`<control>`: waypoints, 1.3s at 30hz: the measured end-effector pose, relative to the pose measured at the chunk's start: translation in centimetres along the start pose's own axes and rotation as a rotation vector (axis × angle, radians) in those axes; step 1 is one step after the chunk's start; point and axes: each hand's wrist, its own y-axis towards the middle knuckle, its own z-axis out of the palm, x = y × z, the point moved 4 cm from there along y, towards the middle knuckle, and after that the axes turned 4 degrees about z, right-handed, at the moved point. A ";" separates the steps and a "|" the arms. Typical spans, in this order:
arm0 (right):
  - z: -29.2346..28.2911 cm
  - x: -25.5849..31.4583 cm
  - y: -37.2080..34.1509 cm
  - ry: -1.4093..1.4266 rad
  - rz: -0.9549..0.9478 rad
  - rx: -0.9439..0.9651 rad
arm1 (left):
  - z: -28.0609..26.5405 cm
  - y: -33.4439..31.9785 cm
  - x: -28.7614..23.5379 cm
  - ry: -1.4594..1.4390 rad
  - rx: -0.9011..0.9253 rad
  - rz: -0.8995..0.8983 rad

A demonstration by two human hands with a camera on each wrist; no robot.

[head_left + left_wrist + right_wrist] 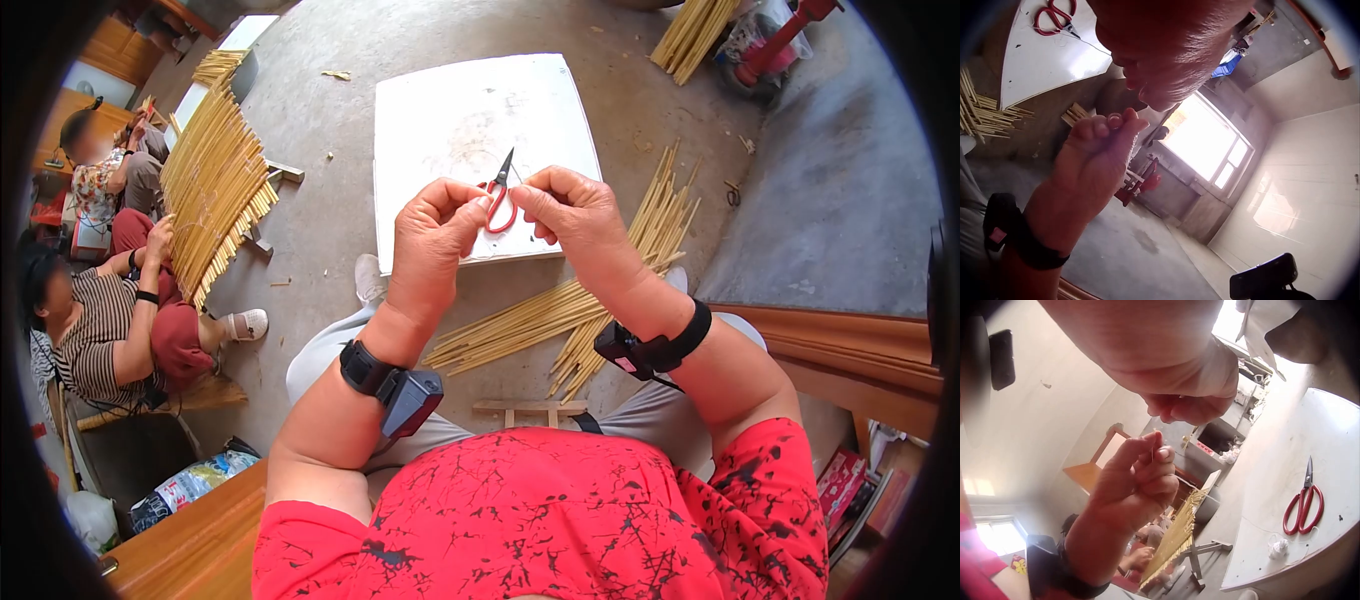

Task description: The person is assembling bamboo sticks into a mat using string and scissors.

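Over the near part of a white board-like table [450, 110], both hands are raised close together. My left hand [435, 230] pinches a thin white thread [1094, 49] between thumb and forefinger; a short end shows above its fingertips in the right wrist view. My right hand [580, 205] faces it with thumb and forefinger pressed together on the thread, mostly hidden by the fingers. Scissors [506, 168] with red handles lie closed on the table beneath the hands. Beside them sits a small ball of white thread [1277, 548], with a loose strand trailing.
Loose thin sticks [520, 320] lie on the floor between the legs and right of the table. At left, two seated people [110, 330] work by a slanted mat of sticks [215, 180] on a stand. Another stick bundle [695, 35] lies at the back right.
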 end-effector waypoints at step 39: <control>1.2 -0.7 -0.6 -0.113 -0.075 0.042 | 0.2 0.1 0.0 -0.155 0.032 0.098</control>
